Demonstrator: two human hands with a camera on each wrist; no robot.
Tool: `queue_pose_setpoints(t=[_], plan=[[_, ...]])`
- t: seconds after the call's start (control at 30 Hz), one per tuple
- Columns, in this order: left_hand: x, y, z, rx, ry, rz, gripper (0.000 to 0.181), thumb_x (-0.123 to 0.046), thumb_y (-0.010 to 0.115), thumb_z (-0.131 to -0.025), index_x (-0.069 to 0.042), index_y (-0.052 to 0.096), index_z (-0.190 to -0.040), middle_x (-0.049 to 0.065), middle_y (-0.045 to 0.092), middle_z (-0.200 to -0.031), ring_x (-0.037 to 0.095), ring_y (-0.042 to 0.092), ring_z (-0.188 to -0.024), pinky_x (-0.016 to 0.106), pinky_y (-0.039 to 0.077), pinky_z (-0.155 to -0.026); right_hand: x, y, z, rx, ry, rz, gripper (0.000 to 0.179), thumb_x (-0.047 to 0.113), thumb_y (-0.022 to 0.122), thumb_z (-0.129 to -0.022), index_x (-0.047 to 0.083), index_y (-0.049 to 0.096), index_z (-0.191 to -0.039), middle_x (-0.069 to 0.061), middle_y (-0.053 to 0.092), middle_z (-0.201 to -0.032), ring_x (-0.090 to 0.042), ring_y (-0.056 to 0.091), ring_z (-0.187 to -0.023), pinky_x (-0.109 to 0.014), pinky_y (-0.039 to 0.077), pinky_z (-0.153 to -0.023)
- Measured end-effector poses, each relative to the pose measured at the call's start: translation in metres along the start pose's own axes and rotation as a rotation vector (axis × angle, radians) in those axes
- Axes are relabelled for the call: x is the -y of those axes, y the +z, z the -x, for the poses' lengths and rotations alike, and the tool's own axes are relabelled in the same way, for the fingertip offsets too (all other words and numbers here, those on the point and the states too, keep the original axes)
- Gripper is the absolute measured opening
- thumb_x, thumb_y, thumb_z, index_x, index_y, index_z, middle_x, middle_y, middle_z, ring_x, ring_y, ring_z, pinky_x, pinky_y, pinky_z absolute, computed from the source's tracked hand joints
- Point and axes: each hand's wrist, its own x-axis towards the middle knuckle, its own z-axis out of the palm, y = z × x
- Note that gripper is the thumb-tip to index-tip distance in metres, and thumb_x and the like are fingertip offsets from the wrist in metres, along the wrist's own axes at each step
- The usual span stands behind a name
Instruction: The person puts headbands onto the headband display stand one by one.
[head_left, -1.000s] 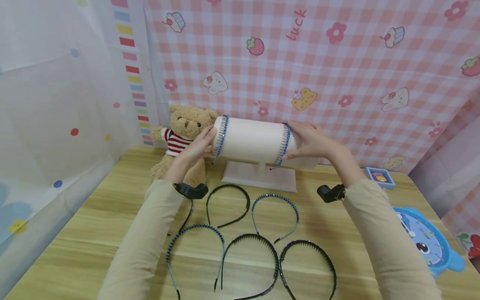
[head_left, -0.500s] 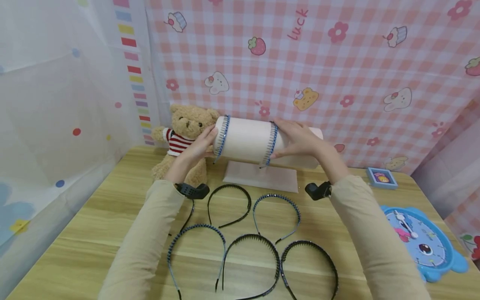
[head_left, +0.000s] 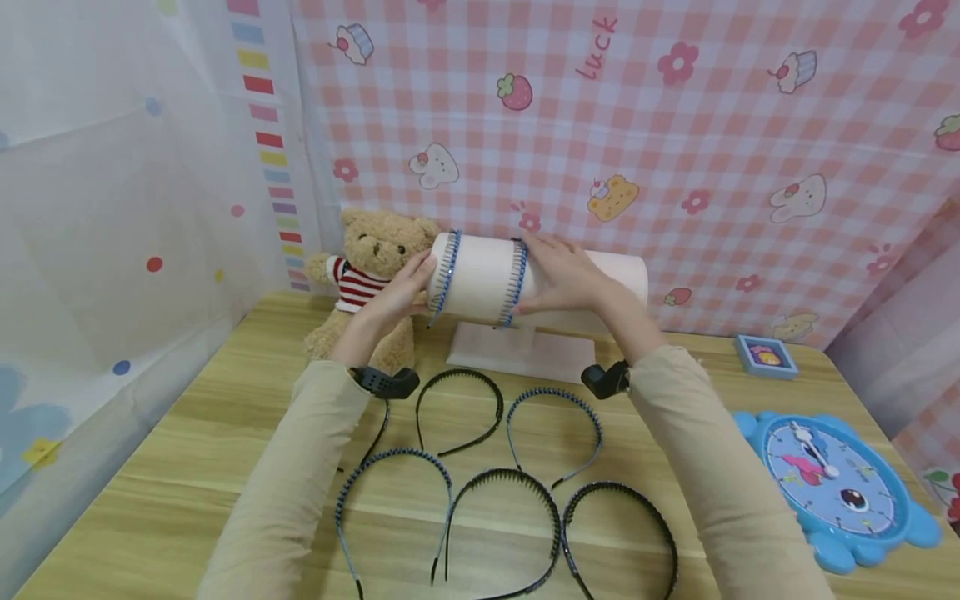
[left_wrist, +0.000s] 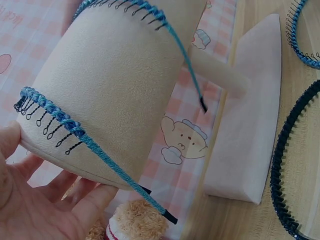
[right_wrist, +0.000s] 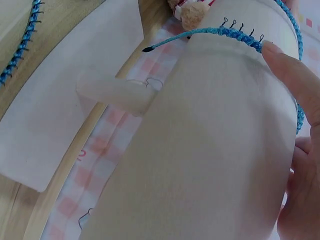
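A cream padded roll (head_left: 482, 271) lies sideways on a post above a pale base (head_left: 483, 347). Two blue braided headbands with wire teeth straddle it: one headband (head_left: 447, 271) at its left end, another headband (head_left: 513, 283) left of its middle. My left hand (head_left: 400, 297) holds the roll's left end, fingers under the rim in the left wrist view. Spread over the roll, my right hand (head_left: 568, 277) holds the second headband at its right edge. The thumb (right_wrist: 287, 67) touches the toothed band in the right wrist view; the other fingers are partly hidden behind the roll.
Several black and blue headbands lie on the wooden table, among them a black headband (head_left: 501, 408) and a blue headband (head_left: 597, 425). A teddy bear (head_left: 378, 250) sits behind my left hand. At right are a blue clock (head_left: 888, 492) and a small frame (head_left: 767, 357).
My right hand has slid left along the roll, and the second headband has moved left with it, closer to the first. The left hand has stayed at the roll's end.
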Motion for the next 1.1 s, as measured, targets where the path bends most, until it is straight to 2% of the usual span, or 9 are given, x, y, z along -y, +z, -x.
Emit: queue_pose_setpoints(t=[0.3,0.53,0.77,1.03,1.1], plan=[[0.002,0.001,-0.001,-0.005,0.008,-0.005,0.063,-0.047,0.026,-0.097,-0.020,0.002,-0.149,0.011,0.012,-0.153,0.033,0.017,-0.139,0.055,0.029,-0.107,0.014,0.003,-0.011,-0.014,-0.024,0.035,0.108,0.052,0.074,-0.067,0.008,0.016,-0.146,-0.014,0.021,-0.151,-0.034,0.016,-0.140,-0.054,0.009,-0.114],[0.002,0.001,0.000,0.006,0.023,-0.008,0.064,-0.048,0.025,-0.097,-0.020,0.001,-0.149,0.011,0.010,-0.153,0.033,0.015,-0.140,0.055,0.028,-0.108,0.025,0.007,-0.020,-0.017,-0.053,0.042,0.107,0.050,0.074,-0.068,0.007,0.015,-0.146,-0.013,0.017,-0.153,-0.032,0.013,-0.141,-0.050,0.005,-0.115],[0.005,-0.001,0.005,0.020,0.014,0.014,0.062,-0.047,0.024,-0.098,-0.020,0.001,-0.149,0.010,0.011,-0.153,0.032,0.015,-0.140,0.054,0.027,-0.109,0.036,0.015,-0.030,-0.001,-0.066,0.045,0.107,0.051,0.074,-0.069,0.008,0.015,-0.147,-0.012,0.021,-0.152,-0.031,0.015,-0.140,-0.049,0.003,-0.116],[-0.014,0.005,0.018,0.044,0.015,0.028,0.058,-0.037,0.022,-0.100,-0.015,-0.003,-0.148,0.014,0.006,-0.153,0.034,0.012,-0.140,0.056,0.024,-0.109,0.039,0.013,-0.032,-0.013,-0.047,0.066,0.111,0.055,0.073,-0.068,0.009,0.011,-0.147,-0.010,0.019,-0.152,-0.029,0.013,-0.141,-0.049,0.002,-0.116],[-0.014,0.005,0.016,0.040,0.012,0.020,0.059,-0.039,0.022,-0.100,-0.016,-0.002,-0.148,0.013,0.006,-0.153,0.033,0.013,-0.140,0.056,0.025,-0.109,0.036,0.011,-0.029,-0.031,-0.045,0.056,0.111,0.056,0.073,-0.067,0.009,0.012,-0.147,-0.010,0.020,-0.152,-0.029,0.015,-0.140,-0.049,0.003,-0.116]])
